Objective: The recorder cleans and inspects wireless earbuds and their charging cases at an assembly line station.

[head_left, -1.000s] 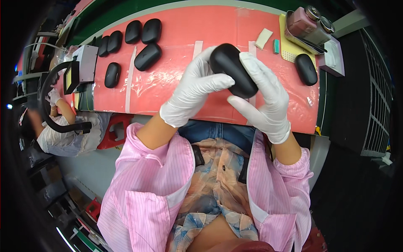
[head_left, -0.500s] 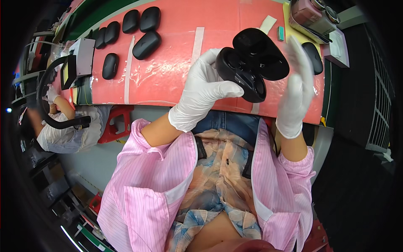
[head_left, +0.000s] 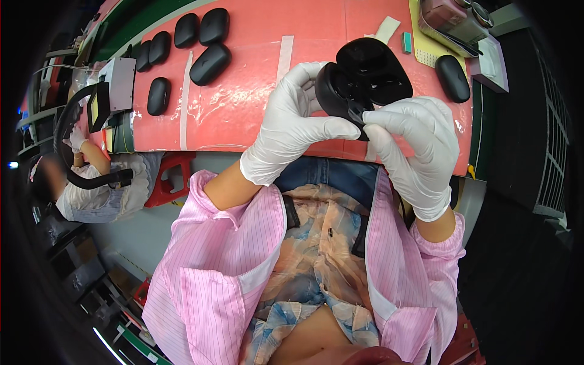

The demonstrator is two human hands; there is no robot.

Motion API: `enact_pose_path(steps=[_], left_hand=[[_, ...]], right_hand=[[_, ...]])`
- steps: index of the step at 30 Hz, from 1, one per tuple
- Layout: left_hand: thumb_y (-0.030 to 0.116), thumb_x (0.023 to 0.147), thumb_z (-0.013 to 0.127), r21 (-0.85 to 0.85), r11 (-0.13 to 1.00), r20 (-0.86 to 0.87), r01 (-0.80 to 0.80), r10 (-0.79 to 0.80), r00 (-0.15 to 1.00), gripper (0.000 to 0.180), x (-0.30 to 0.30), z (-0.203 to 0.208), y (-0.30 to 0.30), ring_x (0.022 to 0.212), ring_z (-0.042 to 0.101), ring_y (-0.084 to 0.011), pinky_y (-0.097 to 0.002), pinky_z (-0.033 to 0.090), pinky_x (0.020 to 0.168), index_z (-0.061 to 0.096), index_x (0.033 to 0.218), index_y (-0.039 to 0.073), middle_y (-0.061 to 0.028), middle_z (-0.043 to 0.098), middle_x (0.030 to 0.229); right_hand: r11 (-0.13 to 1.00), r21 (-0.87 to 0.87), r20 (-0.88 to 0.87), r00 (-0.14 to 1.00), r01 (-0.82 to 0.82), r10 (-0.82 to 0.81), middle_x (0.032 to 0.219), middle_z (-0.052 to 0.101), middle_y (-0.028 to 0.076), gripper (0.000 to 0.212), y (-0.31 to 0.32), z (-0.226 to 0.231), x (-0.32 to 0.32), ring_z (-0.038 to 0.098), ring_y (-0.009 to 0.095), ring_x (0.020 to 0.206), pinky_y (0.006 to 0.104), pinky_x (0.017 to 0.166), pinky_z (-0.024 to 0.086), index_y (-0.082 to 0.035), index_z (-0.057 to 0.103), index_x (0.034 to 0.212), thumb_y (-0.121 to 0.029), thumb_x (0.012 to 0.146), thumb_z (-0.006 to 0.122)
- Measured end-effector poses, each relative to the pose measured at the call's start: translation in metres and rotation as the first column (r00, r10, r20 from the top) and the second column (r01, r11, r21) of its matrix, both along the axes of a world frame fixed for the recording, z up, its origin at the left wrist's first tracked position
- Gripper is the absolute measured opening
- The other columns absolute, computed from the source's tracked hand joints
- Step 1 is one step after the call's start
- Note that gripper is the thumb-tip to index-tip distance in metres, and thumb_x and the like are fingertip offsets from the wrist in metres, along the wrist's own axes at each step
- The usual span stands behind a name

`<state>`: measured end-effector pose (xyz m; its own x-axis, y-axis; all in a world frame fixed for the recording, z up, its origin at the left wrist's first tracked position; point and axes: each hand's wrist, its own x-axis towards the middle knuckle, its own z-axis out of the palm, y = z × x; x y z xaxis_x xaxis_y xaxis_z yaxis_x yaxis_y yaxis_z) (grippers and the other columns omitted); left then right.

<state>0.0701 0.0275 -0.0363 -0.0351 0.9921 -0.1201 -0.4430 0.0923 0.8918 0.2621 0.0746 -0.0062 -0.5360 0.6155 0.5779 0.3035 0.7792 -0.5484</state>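
Left hand: part-curled on the open case's base, thumb (head_left: pixel 334 128) along the near edge, fingers at its 9 o'clock side; firm hold on the base.
Right hand (head_left: pixel 420 140): thumb and forefinger drawn near together at the base's 4 to 5 o'clock edge, other fingers bent; whether they grip anything cannot be told.
Open case (head_left: pixel 331 91): black, held up over the counter (head_left: pixel 255 30), lid (head_left: pixel 374 70) swung out to 1 to 2 o'clock.
Change noted: a second ago the case was shut between both hands; half a second ago it stood open with the right hand clear. That hand is now back against the base.
Bearing on work: in my judgement, handling has passed from the shell to the interior.
Single case (head_left: pixel 452 79): closed, at 3 o'clock, lying on the counter as in the earlier frames.
Group of six cases (head_left: pixel 210 64): closed, 9 to 10 o'clock, arrangement unaltered.
Green block (head_left: pixel 406 42): far side, between 1 and 2 o'clock.
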Motion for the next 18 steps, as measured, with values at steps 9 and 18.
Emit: enact_pose_path(steps=[9, 18], left_hand=[[-0.003, 0.074, 0.076, 0.025, 0.999, 0.038, 0.025, -0.026, 0.999, 0.057, 0.012, -0.003, 0.01, 0.108, 0.062, -0.0202, -0.036, 0.051, 0.096, 0.051, 0.126, 0.0, -0.0111, 0.062, 0.116], [0.032, 0.089, 0.059, -0.315, 0.898, 0.614, 0.308, -0.055, 0.787, 0.058, 0.004, -0.028, 0.021, 0.107, 0.065, -0.0341, -0.0468, 0.056, 0.09, 0.048, 0.133, -0.003, -0.0249, 0.061, 0.121]], right_hand=[[0.944, 0.055, -0.036, 0.945, 0.326, -0.324, 0.086, 0.067, 0.008, 0.015, 0.008, 0.0, 0.051, 0.063, 0.021, 0.083, 0.0324, 0.08, 0.048, -0.001, 0.066, 0.088, 0.01, 0.077, 0.067], [0.766, 0.54, 0.408, 0.687, 0.349, -0.601, 0.086, 0.066, 0.003, 0.012, 0.031, -0.051, 0.156, 0.063, 0.024, 0.081, 0.0369, 0.073, 0.048, -0.01, 0.068, 0.089, -0.005, 0.078, 0.071]])
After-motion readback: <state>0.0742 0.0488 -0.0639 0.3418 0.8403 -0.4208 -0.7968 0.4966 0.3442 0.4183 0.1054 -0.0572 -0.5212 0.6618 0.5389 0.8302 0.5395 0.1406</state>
